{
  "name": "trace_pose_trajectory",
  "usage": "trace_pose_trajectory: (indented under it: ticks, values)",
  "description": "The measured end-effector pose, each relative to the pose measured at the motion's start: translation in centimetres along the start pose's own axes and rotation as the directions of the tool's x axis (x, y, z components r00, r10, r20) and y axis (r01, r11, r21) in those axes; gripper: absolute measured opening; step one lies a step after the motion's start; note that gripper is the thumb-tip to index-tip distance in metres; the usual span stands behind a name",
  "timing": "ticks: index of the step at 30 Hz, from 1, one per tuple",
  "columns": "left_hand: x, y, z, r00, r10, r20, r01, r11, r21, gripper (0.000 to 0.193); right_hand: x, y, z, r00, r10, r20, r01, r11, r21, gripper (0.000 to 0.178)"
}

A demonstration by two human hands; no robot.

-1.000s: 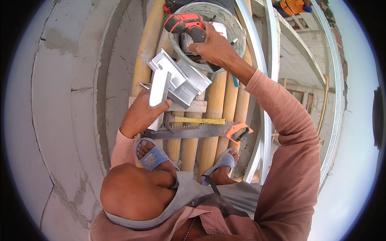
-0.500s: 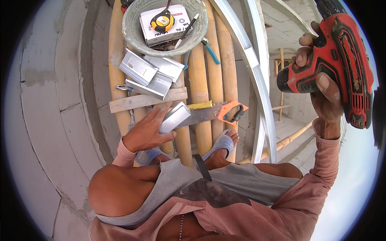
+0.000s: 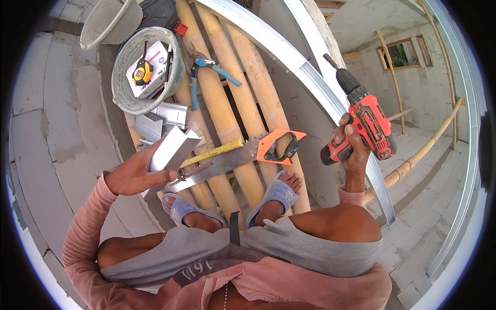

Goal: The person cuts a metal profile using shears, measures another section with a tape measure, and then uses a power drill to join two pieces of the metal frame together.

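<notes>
- The left hand (image 3: 133,169) grips a short silver metal channel (image 3: 175,146), thumb along its near end.
- The right hand (image 3: 354,151) holds a red and black drill (image 3: 373,126) by its grip, the bit aimed up and to the left.
- Below the hands, a handsaw (image 3: 222,164) with an orange handle lies across bamboo poles (image 3: 219,111); a yellow tool handle (image 3: 216,151) rests beside its toothed edge.
- More cut metal pieces (image 3: 171,112) sit near a grey bucket (image 3: 147,106) bearing a white box (image 3: 158,55) and a yellow-black tape measure (image 3: 142,73).
- Blue-handled snips (image 3: 227,76) lie right of the bucket.
- A long metal channel (image 3: 253,25) curves past the poles' right side.
- Blue sandals (image 3: 185,208) stand on the poles.
</notes>
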State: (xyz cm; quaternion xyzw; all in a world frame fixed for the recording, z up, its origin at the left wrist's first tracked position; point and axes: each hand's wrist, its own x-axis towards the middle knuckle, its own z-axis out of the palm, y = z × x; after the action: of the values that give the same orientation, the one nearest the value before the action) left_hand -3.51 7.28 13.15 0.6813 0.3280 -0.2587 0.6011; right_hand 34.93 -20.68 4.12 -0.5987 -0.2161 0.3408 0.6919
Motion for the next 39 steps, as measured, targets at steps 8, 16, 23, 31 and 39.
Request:
trace_pose_trajectory:
  ticks: [8, 16, 23, 31, 39]
  values:
    - [14.7, 4.7, 3.8, 0.972, 0.155, -0.179, -0.119, 0.973, 0.198, 0.092, 0.0, 3.0, -7.0, 0.981, 0.044, -0.19, -0.033, 0.998, 0.059, 0.044]
    - [6.5, 2.5, -0.4, 0.895, 0.23, -0.383, -0.07, 0.919, 0.388, 0.095, -1.2, 3.5, -5.8, 0.997, 0.068, -0.021, -0.066, 0.994, 0.092, 0.047]
    - [0.1, -3.4, -0.9, 0.851, 0.192, -0.488, 0.172, 0.777, 0.605, 0.105, -1.4, 4.3, -2.0, 0.982, 0.153, 0.108, -0.165, 0.981, 0.103, 0.062]
    - [5.3, -8.8, 3.0, 0.857, 0.331, -0.395, 0.239, 0.424, 0.874, 0.105, -3.2, 4.8, 0.2, 0.915, 0.207, 0.346, -0.311, 0.91, 0.276, 0.06]
    - [5.3, -11.7, 0.5, 0.763, 0.5, -0.411, 0.332, 0.243, 0.912, 0.095, -5.0, 4.4, 2.9, 0.902, 0.303, 0.308, -0.35, 0.93, 0.112, 0.062]
